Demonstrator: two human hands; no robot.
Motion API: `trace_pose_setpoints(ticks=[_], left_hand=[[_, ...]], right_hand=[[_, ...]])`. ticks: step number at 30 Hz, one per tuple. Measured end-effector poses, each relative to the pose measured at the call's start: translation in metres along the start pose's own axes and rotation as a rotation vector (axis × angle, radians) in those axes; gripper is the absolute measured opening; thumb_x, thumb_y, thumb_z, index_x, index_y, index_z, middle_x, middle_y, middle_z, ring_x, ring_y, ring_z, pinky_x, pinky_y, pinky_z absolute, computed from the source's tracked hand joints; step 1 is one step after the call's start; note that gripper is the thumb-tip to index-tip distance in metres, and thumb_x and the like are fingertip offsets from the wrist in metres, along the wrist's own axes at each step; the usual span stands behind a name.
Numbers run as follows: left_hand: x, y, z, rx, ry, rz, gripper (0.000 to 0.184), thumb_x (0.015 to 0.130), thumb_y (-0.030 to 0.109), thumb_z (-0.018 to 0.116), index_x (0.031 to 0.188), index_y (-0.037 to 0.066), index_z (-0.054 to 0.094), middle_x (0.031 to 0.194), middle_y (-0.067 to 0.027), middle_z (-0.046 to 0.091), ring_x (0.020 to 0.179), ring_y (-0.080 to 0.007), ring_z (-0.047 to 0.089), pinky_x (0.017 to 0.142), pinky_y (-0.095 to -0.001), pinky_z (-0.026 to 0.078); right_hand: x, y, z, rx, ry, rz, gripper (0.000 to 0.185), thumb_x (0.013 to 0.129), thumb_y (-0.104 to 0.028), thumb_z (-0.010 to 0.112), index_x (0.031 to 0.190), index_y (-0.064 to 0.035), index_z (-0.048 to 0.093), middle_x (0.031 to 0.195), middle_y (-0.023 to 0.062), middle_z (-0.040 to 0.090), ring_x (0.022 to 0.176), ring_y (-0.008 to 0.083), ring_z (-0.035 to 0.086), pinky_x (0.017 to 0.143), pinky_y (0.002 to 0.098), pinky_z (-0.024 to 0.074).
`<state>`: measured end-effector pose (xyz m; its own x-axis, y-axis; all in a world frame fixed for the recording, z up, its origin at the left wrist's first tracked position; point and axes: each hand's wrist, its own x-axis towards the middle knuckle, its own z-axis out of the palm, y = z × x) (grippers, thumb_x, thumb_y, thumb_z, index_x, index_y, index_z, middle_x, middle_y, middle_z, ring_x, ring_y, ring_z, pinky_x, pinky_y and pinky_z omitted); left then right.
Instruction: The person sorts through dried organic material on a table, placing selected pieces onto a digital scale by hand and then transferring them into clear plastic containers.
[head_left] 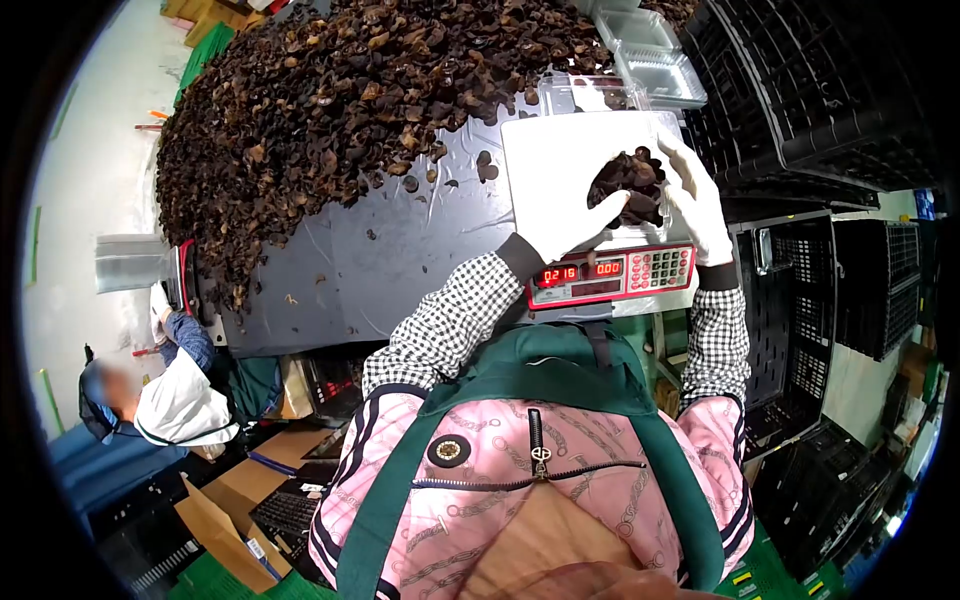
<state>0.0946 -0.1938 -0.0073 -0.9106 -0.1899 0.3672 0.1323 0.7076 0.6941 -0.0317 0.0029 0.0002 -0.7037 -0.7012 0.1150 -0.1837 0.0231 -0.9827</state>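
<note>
Both hands in white gloves, at 1 to 2 o'clock from frame centre, working at the scale (545,165). Clump (632,180) of dark, dry, curled pieces sits on the right part of the scale's white plate, between the hands. Can't tell if a clear tray lies under it.

Left hand (577,225) at the clump's 8 o'clock, thumb side reaching to its near edge; rest of the fingers not clear, so can't tell whether it grips. Right hand (700,205) at the clump's 3 o'clock, open and cupped, fingers pointing to 11 o'clock along its side.

Scale's red panel at the plate's 6 o'clock: display (580,272) lit red, reads about 0.216 on the left, 0.00 next to it; keypad (660,266) on the right.

Big heap (370,110) of the same dark pieces at 11 o'clock, spread over the grey-covered desk (370,265). A few strays (487,168) lie just beside the scale, at its 9 o'clock. Clear boxes (660,75) at 1 o'clock, beyond the plate. Black crates (790,90) at 2 and 3 o'clock.

Co-worker (185,405) in a white top at 8 o'clock, by the desk's end. Open carton (220,530) between 7 and 8.
</note>
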Motion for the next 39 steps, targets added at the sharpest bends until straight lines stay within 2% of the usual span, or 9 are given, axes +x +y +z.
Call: trace_pose_setpoints(ticks=[5, 8, 14, 15, 18, 24, 29, 32, 39], left_hand=[[-0.002, -0.010, 0.000, 0.127, -0.100, 0.021, 0.071, 0.086, 0.043, 0.069, 0.143, 0.005, 0.049, 0.137, -0.0214, 0.054, 0.127, -0.0384, 0.051, 0.110, -0.0484, 0.038], [-0.003, -0.013, 0.005, 0.262, -0.157, 0.096, 0.073, 0.089, 0.046, 0.065, 0.147, 0.006, 0.046, 0.140, -0.0205, 0.052, 0.129, -0.0378, 0.049, 0.113, -0.0487, 0.035], [0.000, 0.003, 0.002, 0.229, -0.136, -0.070, 0.064, 0.093, 0.046, 0.061, 0.143, 0.007, 0.051, 0.135, -0.0183, 0.057, 0.125, -0.0355, 0.052, 0.110, -0.0475, 0.037], [-0.001, 0.002, 0.005, 0.253, -0.097, -0.067, 0.063, 0.093, 0.046, 0.061, 0.142, 0.007, 0.052, 0.134, -0.0183, 0.057, 0.124, -0.0352, 0.052, 0.109, -0.0473, 0.037], [-0.003, -0.001, 0.007, 0.168, -0.045, -0.070, 0.056, 0.094, 0.040, 0.062, 0.139, 0.007, 0.055, 0.133, -0.0187, 0.058, 0.122, -0.0350, 0.054, 0.107, -0.0462, 0.040], [-0.009, -0.013, -0.002, -0.056, 0.024, -0.054, 0.045, 0.094, 0.025, 0.063, 0.133, 0.005, 0.058, 0.133, -0.0195, 0.058, 0.121, -0.0354, 0.055, 0.108, -0.0448, 0.040], [-0.013, -0.001, -0.015, -0.178, -0.129, -0.017, 0.035, 0.088, 0.015, 0.064, 0.122, 0.008, 0.065, 0.134, -0.0194, 0.058, 0.125, -0.0351, 0.053, 0.108, -0.0473, 0.041], [0.004, 0.021, -0.021, 0.254, -0.080, 0.410, 0.024, 0.083, 0.016, 0.067, 0.106, 0.018, 0.072, 0.137, -0.0129, 0.058, 0.128, -0.0326, 0.051, 0.105, -0.0498, 0.042], [0.011, -0.009, -0.001, 0.053, -0.044, 0.149, 0.009, 0.085, 0.018, 0.071, 0.092, 0.012, 0.074, 0.123, -0.0102, 0.065, 0.116, -0.0313, 0.057, 0.099, -0.0460, 0.044]], right_hand=[[-0.021, 0.003, 0.001, -0.270, -0.099, -0.108, 0.063, 0.080, 0.006, 0.058, 0.142, -0.0030, 0.050, 0.151, 0.0150, 0.042, 0.143, 0.0280, 0.038, 0.121, 0.0428, 0.0269], [-0.016, 0.021, 0.002, -0.689, -0.003, -0.280, 0.055, 0.084, -0.008, 0.066, 0.138, -0.0076, 0.056, 0.140, 0.0141, 0.055, 0.135, 0.0302, 0.047, 0.110, 0.0454, 0.0380], [-0.017, 0.019, 0.026, -0.987, 0.216, -0.325, 0.053, 0.085, -0.013, 0.068, 0.137, -0.0116, 0.058, 0.131, 0.0104, 0.063, 0.120, 0.0302, 0.057, 0.104, 0.0428, 0.0378], [-0.019, 0.028, 0.026, -0.962, 0.224, -0.264, 0.054, 0.087, -0.021, 0.068, 0.139, -0.0132, 0.056, 0.132, 0.0126, 0.061, 0.126, 0.0286, 0.051, 0.111, 0.0461, 0.0300], [-0.020, 0.040, 0.025, -0.919, 0.283, -0.228, 0.050, 0.089, -0.010, 0.065, 0.138, -0.0077, 0.056, 0.131, 0.0131, 0.062, 0.119, 0.0300, 0.059, 0.101, 0.0433, 0.0439], [-0.031, 0.033, 0.017, -0.214, 0.204, -0.112, 0.049, 0.091, 0.001, 0.060, 0.139, 0.0035, 0.049, 0.142, 0.0209, 0.049, 0.134, 0.0257, 0.049, 0.112, 0.0410, 0.0418], [-0.046, 0.027, 0.014, -0.520, 0.308, -0.248, 0.042, 0.080, -0.002, 0.071, 0.121, -0.0068, 0.061, 0.130, 0.0156, 0.055, 0.121, 0.0322, 0.054, 0.103, 0.0418, 0.0448], [-0.047, 0.013, 0.016, -0.938, 0.256, -0.310, 0.040, 0.077, -0.009, 0.076, 0.115, -0.0071, 0.064, 0.130, 0.0154, 0.056, 0.119, 0.0348, 0.054, 0.098, 0.0444, 0.0450], [-0.040, 0.029, 0.015, -0.751, 0.311, -0.207, 0.013, 0.081, -0.011, 0.072, 0.088, -0.0009, 0.067, 0.114, 0.0167, 0.064, 0.108, 0.0339, 0.059, 0.095, 0.0441, 0.0456]])
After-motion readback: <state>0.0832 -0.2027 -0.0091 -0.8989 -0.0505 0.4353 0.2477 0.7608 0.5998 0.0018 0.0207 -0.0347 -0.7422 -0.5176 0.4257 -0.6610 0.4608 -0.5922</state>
